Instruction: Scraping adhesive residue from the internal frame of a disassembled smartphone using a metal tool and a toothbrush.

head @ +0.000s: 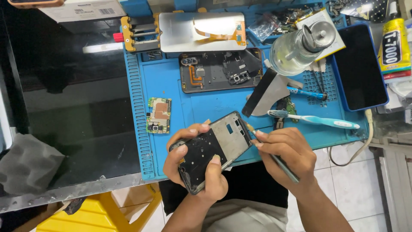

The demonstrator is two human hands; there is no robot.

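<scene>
1. While the person is leaning over the blue work mat (214,107), the left hand (195,165) is gripping a phone frame (214,148) at its near end, with the thumb pressing on the dark inner face and the other fingers curling round the far edge.
2. The phone frame is sitting above the mat's front edge, just over the person's lap; its long axis is running from lower left to upper right, and the pale grey end is pointing up and right, toward the mat.
3. The right hand (285,150) is pinching a thin metal tool (274,157) between pressed-together fingertips; the tip is touching the frame's upper right corner, and the shaft is trailing down and right past the wrist.
4. A green circuit board (159,115) is lying on the mat, left of the frame and apart from it.
5. A toothbrush (313,120) with a white and teal handle is lying to the right, with its bristles pointing left.
6. A phone back housing (221,71) is lying face up behind, and a silver display panel (201,30) with an orange ribbon is lying beyond it.
7. A clear liquid dispenser bottle (298,47) is standing on a yellow-edged card.
8. A yellow and black glue tube (394,45) is lying at the far right, beside a dark phone (359,68) in a blue case.
9. A white label box (83,9) with a barcode is resting at the top left.
</scene>
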